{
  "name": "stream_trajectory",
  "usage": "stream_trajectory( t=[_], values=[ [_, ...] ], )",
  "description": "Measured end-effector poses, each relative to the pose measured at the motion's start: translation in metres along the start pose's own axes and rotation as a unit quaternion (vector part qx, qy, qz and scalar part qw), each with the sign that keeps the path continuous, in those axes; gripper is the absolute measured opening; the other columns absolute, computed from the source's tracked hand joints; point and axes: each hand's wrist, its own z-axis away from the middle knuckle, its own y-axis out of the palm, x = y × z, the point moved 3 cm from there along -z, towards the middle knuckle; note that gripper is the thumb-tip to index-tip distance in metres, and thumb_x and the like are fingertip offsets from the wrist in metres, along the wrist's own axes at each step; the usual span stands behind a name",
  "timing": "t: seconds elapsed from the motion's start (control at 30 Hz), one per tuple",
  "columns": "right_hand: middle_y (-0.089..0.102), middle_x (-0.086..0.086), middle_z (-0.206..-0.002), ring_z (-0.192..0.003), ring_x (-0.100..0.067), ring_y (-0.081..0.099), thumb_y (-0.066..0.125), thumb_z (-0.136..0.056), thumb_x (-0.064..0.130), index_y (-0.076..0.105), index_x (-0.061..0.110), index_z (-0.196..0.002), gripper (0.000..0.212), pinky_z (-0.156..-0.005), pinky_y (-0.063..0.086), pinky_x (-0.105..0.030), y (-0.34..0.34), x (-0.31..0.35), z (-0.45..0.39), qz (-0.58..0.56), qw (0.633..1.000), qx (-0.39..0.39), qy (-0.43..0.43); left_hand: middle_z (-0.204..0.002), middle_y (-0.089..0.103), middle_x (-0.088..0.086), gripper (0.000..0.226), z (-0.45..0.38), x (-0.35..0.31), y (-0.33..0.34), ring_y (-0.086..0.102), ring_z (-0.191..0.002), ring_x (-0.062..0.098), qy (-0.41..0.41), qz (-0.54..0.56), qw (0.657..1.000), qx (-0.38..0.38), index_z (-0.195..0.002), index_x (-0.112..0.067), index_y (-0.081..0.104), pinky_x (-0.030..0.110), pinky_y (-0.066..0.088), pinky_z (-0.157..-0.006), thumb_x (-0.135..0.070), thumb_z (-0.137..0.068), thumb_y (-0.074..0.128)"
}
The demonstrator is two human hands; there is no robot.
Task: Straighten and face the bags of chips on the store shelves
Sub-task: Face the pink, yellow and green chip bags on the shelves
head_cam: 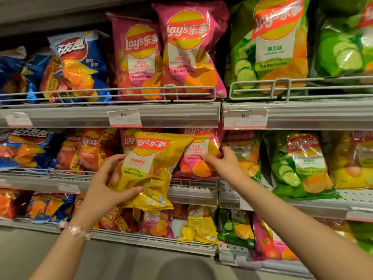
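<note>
Far left, blue ridged-chip bags (24, 148) slump on the middle shelf (193, 191), not being handled.

Left hand (107, 184) grips a yellow Lay's bag (149, 168) by its lower left side, thumb across the front and fingers curled round the left edge and behind. The bag is held out in front of the middle shelf, tilted, with its bottom hanging below the shelf lip. It looks lifted clear of the shelf rather than standing on it.

Risks here, as a judgement:
- One-sided hold on a puffy, slick bag. It could twist or slip out and fall to the lower shelf or the floor.
- Squeezing harder to stop that could crush the chips or crease the front.
- The yellow bag covers red Lay's bags (92, 150) just behind and to its left. Pushing it back in carelessly could knock those over.

Right hand (220, 164) is on the pink Lay's bag (198, 156) on the same shelf. Its fingers (205, 156) are bent onto the bag's right edge and seem to pinch it, though how firmly is hard to tell. Tugging that edge could drag the pink bag forward over the wire front rail (193, 183), or tip the neighbouring orange-and-green bag (246, 156) just beside it.

Further right, the green cucumber bag (298, 164) leans forward. A bump from the right forearm could topple it.
</note>
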Motion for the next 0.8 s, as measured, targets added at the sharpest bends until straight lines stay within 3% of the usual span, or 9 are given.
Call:
stream_trajectory(
  t=[0.13, 0.27, 0.37, 0.5, 0.63, 0.73, 0.8],
  values=[
    [0.066, 0.001, -0.107, -0.102, -0.016, 0.063, 0.071, -0.084, 0.023, 0.055, 0.013, -0.120, 0.041, -0.090, 0.052, -0.036, 0.016, -0.002, -0.005, 0.028, 0.999, -0.006, -0.045, -0.115, 0.056, -0.031, 0.074, 0.000, 0.003, 0.004, 0.053, -0.110, -0.009, 0.010, -0.002, 0.999, -0.034, -0.112, -0.052, 0.050, 0.024, 0.046, -0.085, -0.032, -0.049, 0.083],
    [0.063, 0.003, -0.097, -0.102, -0.025, 0.061, 0.071, -0.084, 0.028, 0.058, 0.008, -0.115, 0.039, -0.087, 0.049, -0.033, 0.028, -0.008, -0.016, 0.133, 0.989, -0.006, -0.056, -0.118, 0.053, -0.029, 0.075, 0.001, 0.004, 0.007, 0.051, -0.112, -0.009, 0.022, -0.015, 0.998, -0.057, -0.114, -0.051, 0.047, 0.020, 0.044, -0.087, -0.034, -0.050, 0.083],
    [0.066, -0.010, -0.114, -0.109, -0.028, 0.060, 0.068, -0.086, 0.030, 0.060, 0.007, -0.118, 0.040, -0.094, 0.047, -0.039, 0.038, -0.018, -0.022, 0.209, 0.977, 0.038, -0.026, -0.116, 0.051, -0.037, 0.075, 0.003, 0.002, 0.015, 0.049, -0.110, -0.015, 0.034, -0.020, 0.997, -0.062, -0.113, -0.054, 0.046, 0.017, 0.042, -0.085, -0.036, -0.050, 0.082],
    [0.067, -0.007, -0.104, -0.103, -0.027, 0.061, 0.067, -0.086, 0.035, 0.061, 0.012, -0.108, 0.032, -0.082, 0.046, -0.030, 0.035, -0.020, -0.025, 0.249, 0.967, 0.052, -0.009, -0.118, 0.050, -0.038, 0.074, 0.004, -0.002, 0.029, 0.048, -0.111, -0.016, 0.053, -0.020, 0.997, -0.061, -0.115, -0.056, 0.045, 0.012, 0.042, -0.082, -0.037, -0.053, 0.082],
    [0.063, -0.005, -0.111, -0.101, -0.018, 0.058, 0.070, -0.084, 0.033, 0.049, 0.009, -0.125, 0.053, -0.081, 0.044, -0.026, 0.028, -0.011, -0.014, 0.189, 0.981, 0.039, -0.003, -0.119, 0.051, -0.035, 0.074, 0.004, -0.004, 0.048, 0.048, -0.114, -0.012, 0.050, 0.000, 0.998, -0.042, -0.117, -0.053, 0.046, 0.011, 0.044, -0.086, -0.037, -0.054, 0.082],
    [0.055, -0.001, -0.127, -0.109, -0.008, 0.053, 0.057, -0.093, 0.030, 0.045, 0.010, -0.134, 0.047, -0.088, 0.043, -0.018, 0.014, 0.001, 0.011, 0.097, 0.993, -0.046, -0.045, -0.117, 0.051, -0.036, 0.074, 0.005, -0.008, 0.066, 0.048, -0.112, -0.013, 0.058, 0.015, 0.997, -0.043, -0.116, -0.050, 0.046, 0.002, 0.040, -0.086, -0.030, -0.056, 0.084],
    [0.051, -0.003, -0.134, -0.108, 0.000, 0.052, 0.052, -0.094, 0.039, 0.042, 0.017, -0.134, 0.047, -0.083, 0.041, -0.008, 0.004, 0.008, 0.031, 0.015, 0.997, -0.061, -0.044, -0.117, 0.051, -0.034, 0.073, 0.004, -0.015, 0.082, 0.048, -0.112, -0.012, 0.063, 0.026, 0.997, -0.044, -0.117, -0.046, 0.046, 0.002, 0.038, -0.087, -0.032, -0.056, 0.083]
  ],
)
